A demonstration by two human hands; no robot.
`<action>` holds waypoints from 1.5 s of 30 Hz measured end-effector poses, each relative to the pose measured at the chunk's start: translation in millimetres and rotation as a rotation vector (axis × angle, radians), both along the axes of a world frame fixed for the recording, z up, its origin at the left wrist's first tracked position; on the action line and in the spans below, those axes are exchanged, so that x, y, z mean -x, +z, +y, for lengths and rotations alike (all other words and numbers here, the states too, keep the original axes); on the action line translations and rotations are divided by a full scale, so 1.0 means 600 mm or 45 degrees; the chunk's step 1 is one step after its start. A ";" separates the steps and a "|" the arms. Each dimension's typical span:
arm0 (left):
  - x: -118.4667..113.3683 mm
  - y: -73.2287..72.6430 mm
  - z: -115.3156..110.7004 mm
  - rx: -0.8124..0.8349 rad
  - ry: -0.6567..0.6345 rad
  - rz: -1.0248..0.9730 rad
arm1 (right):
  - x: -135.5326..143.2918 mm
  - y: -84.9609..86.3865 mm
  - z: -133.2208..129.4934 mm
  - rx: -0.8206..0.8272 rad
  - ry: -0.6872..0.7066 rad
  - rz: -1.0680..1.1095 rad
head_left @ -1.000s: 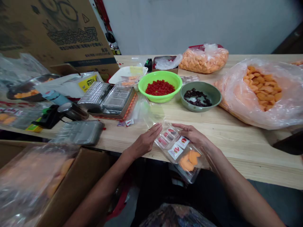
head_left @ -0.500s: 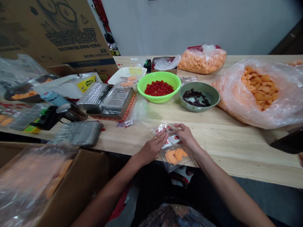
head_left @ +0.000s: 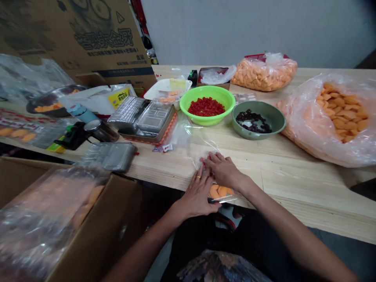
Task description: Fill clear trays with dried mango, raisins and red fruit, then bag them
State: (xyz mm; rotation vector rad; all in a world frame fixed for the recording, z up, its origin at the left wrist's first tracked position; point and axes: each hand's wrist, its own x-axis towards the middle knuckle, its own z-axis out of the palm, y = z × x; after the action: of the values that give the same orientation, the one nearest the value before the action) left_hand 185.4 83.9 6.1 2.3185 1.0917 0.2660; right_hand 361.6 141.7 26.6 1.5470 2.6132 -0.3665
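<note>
A clear plastic tray with orange slices (head_left: pixel 221 191) lies at the table's front edge, mostly covered by both hands. My left hand (head_left: pixel 201 192) rests on its left side, fingers stretched forward, with a ring on one finger. A thin dark-ended item lies by the left thumb; what it is cannot be made out. My right hand (head_left: pixel 225 168) lies flat over the upper part of the tray, fingers spread and touching the left fingertips. Clear film (head_left: pixel 202 143) extends beyond the fingers. The small packets are hidden under the hands.
Behind the hands stand a green bowl of red pieces (head_left: pixel 207 105) and a grey-green bowl of dark pieces (head_left: pixel 258 120). An open bag of orange slices (head_left: pixel 342 113) is at right. Stacked clear trays (head_left: pixel 154 117) and a cardboard box (head_left: pixel 117 192) are at left.
The view has shifted, so the table things appear further right. My left hand has moved down over the orange slices; my right hand has come across onto the upper tray and flattened.
</note>
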 end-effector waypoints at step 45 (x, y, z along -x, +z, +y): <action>0.014 -0.059 -0.002 -0.535 0.248 -0.451 | -0.016 -0.030 -0.040 -0.206 0.349 0.079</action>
State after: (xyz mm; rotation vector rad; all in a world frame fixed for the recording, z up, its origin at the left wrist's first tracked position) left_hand 177.2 82.6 -29.3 2.3827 1.1592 1.0254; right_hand 370.9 117.8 8.7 1.2075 2.9154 -0.1877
